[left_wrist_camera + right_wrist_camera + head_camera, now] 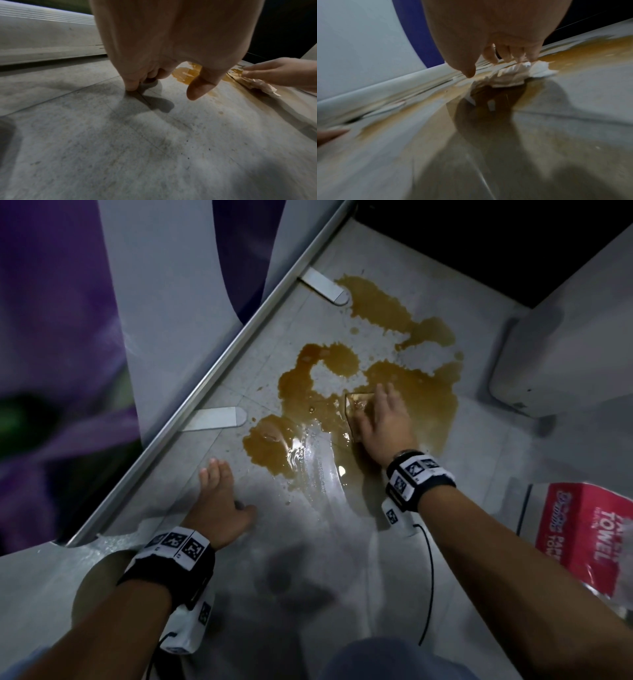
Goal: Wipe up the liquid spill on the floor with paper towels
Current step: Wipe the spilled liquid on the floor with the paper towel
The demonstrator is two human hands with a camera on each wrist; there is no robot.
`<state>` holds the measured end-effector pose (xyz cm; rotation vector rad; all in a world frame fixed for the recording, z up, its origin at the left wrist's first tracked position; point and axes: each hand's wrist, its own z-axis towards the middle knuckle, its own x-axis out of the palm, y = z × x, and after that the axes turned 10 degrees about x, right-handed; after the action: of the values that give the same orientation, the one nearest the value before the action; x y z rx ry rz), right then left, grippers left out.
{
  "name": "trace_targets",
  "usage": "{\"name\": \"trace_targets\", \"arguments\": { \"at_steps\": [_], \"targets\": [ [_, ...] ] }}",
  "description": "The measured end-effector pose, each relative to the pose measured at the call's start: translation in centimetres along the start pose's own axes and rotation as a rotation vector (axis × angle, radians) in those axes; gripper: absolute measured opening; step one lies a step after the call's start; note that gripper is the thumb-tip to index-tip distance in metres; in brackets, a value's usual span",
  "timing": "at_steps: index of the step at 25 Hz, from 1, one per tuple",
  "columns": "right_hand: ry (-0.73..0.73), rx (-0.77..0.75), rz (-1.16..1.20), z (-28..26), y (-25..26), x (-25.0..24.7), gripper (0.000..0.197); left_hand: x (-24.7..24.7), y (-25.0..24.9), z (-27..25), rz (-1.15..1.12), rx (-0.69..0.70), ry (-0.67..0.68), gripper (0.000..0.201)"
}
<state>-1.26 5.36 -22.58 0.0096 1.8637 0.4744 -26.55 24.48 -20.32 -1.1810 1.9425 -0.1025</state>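
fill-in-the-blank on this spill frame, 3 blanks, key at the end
1. The right hand presses a paper towel into the ______ spill.
2. The left hand holds nothing; its fingers rest on the ______.
3. The red paper towel pack lies beside the person's ______ forearm.

Missing words: brown; floor; right
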Motion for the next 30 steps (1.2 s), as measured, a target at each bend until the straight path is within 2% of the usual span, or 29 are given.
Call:
{"name": "trace_targets", "arguments": {
  "at_steps": [2,6,10,12,14,17,20,23,26,30],
  "targets": [
    [0.093,-0.077,-0.107,-0.1,0.3,1.6,0.059,0.0,0.1,0.1,0.000,-0.003,0.003,0.097],
    [0.022,-0.124,0.009,0.5,-0.7,1.6,0.040,0.1,0.4,0.2,0.007,0.007,-0.010,0.098],
    [-0.145,0.072,0.226,1.2,-1.9,-1.6,0.028,0.3,0.3,0.3,0.028,0.004,-0.017,0.098],
    [-0.267,0.108,0.240,2.5,-3.0,-2.9,0.029,0.3,0.2,0.5,0.040,0.003,-0.020,0.101],
    [-0.309,0.132,0.224,4.1,-4.1,-3.4,0.030,0.4,0.2,0.6,0.060,0.001,-0.020,0.104],
    [-0.174,0.175,0.088,5.8,-4.0,-2.2,0.036,0.4,0.1,0.6,0.100,-0.004,-0.032,0.106],
    [-0.002,0.200,-0.125,4.8,-2.5,-0.2,0.054,0.3,-0.2,0.6,0.131,0.004,-0.023,0.106],
    [0.046,0.147,-0.164,3.3,-1.3,0.7,0.062,0.2,0.2,0.6,0.138,0.014,-0.018,0.106],
    [0.080,-0.012,-0.176,2.9,-0.3,0.7,0.074,0.0,0.5,0.4,0.115,0.013,0.009,0.105],
    [-0.004,-0.095,0.013,4.8,2.5,-0.4,0.067,-0.1,0.4,0.4,0.116,0.027,0.024,0.107]
  ]
}}
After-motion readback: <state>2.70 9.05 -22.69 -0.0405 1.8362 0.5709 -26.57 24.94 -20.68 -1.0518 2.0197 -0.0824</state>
